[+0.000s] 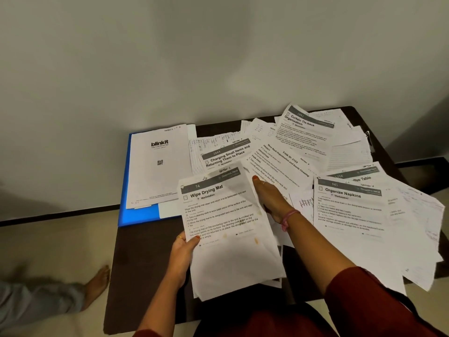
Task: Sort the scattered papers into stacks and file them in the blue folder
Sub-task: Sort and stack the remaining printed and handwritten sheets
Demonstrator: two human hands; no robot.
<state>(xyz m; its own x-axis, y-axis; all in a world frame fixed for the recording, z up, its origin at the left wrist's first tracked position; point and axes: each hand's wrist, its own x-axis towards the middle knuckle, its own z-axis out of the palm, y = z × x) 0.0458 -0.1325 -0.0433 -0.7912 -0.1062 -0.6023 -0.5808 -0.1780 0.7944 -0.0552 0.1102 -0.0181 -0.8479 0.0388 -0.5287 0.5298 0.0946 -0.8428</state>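
Note:
My left hand [181, 257] grips the lower left edge of a small stack of papers [226, 229] whose top sheet is headed "Wipe Drying Mat". My right hand [269, 198] lies along the stack's right edge, fingers straight and pointing away from me. The blue folder [139, 215] lies at the table's far left, with a "blinkit" sheet [159, 166] on it. Scattered papers [291, 152] overlap across the middle and right of the table, among them "Organize Napkins" [349, 215], "Curtain Tie-back Organization" [306, 132] and "Charging Small Items" [226, 154].
The dark brown table [143, 263] stands against a pale wall. Some sheets overhang its right edge [427, 239]. Another person's leg and bare foot [97, 280] lie on the floor to the left of the table.

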